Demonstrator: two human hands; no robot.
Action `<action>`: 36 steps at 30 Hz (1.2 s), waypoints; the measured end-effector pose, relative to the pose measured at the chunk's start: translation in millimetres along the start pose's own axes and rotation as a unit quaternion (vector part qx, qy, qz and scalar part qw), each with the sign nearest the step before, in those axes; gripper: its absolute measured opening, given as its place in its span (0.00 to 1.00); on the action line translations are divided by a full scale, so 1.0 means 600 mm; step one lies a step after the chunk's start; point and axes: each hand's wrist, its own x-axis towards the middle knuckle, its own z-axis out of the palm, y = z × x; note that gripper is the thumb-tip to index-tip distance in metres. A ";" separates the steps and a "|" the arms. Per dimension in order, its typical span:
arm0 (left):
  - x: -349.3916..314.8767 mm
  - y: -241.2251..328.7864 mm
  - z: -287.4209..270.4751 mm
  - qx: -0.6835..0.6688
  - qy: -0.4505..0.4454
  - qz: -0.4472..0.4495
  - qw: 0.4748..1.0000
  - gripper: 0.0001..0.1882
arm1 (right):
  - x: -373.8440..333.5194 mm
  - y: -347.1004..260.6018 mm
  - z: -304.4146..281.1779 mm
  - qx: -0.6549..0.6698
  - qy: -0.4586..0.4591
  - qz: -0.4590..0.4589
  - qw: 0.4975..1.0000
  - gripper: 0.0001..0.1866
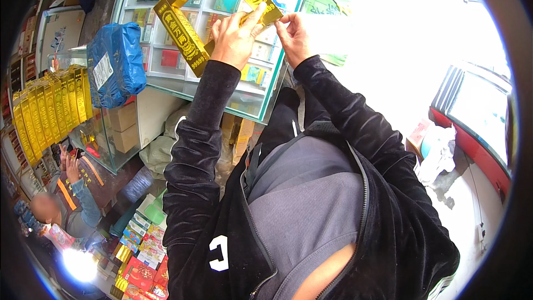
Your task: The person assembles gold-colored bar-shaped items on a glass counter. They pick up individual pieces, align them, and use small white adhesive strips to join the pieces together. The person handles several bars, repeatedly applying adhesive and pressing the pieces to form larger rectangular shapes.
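A: What's nearest?

B: A black velvet jacket (355, 189) over a grey top, with both sleeves reaching up and away from the body.

A: And the hands?

B: The left hand (236, 36) is closed around a folded gold card strip (183, 33), thumb up against the strip's upper arm. The right hand (293, 34) pinches the end of that same arm between thumb and fingertips. The two hands sit just beside each other.

A: Where is the strip?

B: In the air over a glass counter (266, 100), bent into a flat open frame with dark printing along it.

A: What's under the glass?

B: Shelves of small coloured boxes. Farther left, a blue plastic-wrapped bundle (115, 62) lies on the counter's end, and beyond it a row of gold bars (47, 111) stands side by side.

A: Anyone else?

B: A person in an orange-trimmed vest (75, 194) sits low at left, hands raised. Red and gold packs (139, 272) lie near them.
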 end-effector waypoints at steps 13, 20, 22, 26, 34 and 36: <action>0.002 0.000 0.001 -0.005 -0.001 -0.006 1.000 0.23 | 0.000 0.001 -0.006 -0.124 -0.003 -0.097 0.987 0.20; 0.001 0.004 0.001 -0.019 -0.008 -0.017 1.000 0.23 | -0.001 0.010 0.002 -0.140 0.023 -0.108 0.984 0.27; 0.002 0.003 0.001 -0.018 -0.005 -0.016 1.000 0.24 | 0.004 0.009 -0.002 -0.119 0.029 -0.119 0.985 0.28; 0.001 0.003 0.000 -0.017 -0.017 -0.017 1.000 0.24 | 0.012 0.006 -0.019 -0.169 -0.038 -0.150 0.973 0.29; -0.009 0.007 -0.002 0.034 -0.023 0.013 0.999 0.45 | 0.041 -0.002 -0.052 -0.232 -0.107 -0.251 0.934 0.20; -0.010 0.009 0.003 0.041 -0.016 0.002 0.999 0.48 | 0.042 -0.005 -0.052 -0.236 -0.107 -0.266 0.928 0.19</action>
